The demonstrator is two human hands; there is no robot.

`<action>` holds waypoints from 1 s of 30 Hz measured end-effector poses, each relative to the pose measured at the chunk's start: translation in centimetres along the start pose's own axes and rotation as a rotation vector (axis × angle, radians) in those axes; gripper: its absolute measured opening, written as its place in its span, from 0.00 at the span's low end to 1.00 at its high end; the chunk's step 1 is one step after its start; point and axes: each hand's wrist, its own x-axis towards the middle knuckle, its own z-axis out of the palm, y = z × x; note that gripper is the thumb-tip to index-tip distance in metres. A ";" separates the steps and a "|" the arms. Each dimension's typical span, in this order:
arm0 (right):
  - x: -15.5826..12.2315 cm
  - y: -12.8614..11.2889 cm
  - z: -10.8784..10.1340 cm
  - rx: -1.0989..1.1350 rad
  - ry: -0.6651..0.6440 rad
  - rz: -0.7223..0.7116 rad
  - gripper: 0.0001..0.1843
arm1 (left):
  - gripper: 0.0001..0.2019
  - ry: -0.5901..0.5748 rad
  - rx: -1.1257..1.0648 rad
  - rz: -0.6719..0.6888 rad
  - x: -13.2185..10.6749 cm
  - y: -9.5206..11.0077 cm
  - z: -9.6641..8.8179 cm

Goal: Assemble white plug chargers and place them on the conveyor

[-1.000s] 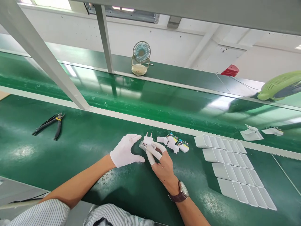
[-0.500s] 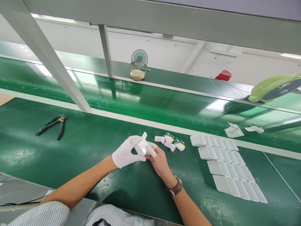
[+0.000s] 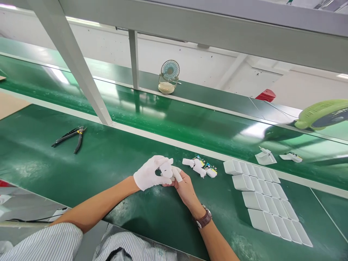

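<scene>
Between my two hands is a small white plastic housing (image 3: 165,169), held a little above the green bench. My left hand (image 3: 149,173), in a white glove, pinches it from the left with thumb and fingers. From the right, my right hand (image 3: 182,184) grips the same piece; white finger covers sit on some of its fingertips. My fingers hide part of the housing. Just beyond my right hand lie several small circuit boards with white parts (image 3: 202,167). Farther right stand rows of white plastic casings (image 3: 265,194), packed side by side.
Black-handled pliers (image 3: 71,138) lie at the left. A white rail (image 3: 163,140) crosses behind my hands, with a slanted metal post (image 3: 78,69) rising from it. Two white pieces (image 3: 265,156) lie beyond the rail. A small fan (image 3: 169,77) and a green fan (image 3: 323,115) stand farther back.
The housing has been turned between my hands and shows a different face, with a small dark slot. Both hands still hold it. The whole view has shifted slightly.
</scene>
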 end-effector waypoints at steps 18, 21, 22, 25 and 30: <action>-0.4 0.1 -1.2 -0.975 -0.048 -0.755 0.21 | 0.20 -0.289 -0.032 -0.572 0.4 -0.6 -1.2; -0.3 0.7 -1.7 -1.144 0.021 -0.892 0.25 | 0.21 -0.169 -0.179 -0.681 1.0 -2.0 -1.4; -0.2 0.9 -1.9 -1.177 0.059 -0.921 0.26 | 0.21 -0.115 -0.202 -0.704 1.7 -2.6 -1.6; 0.0 1.5 -2.6 -1.244 0.108 -0.970 0.27 | 0.19 0.040 -0.180 -0.737 5.7 -4.9 -3.4; -0.1 1.7 -3.2 -1.325 0.056 -0.993 0.25 | 0.13 0.333 -0.096 -0.792 12.9 -8.2 -7.6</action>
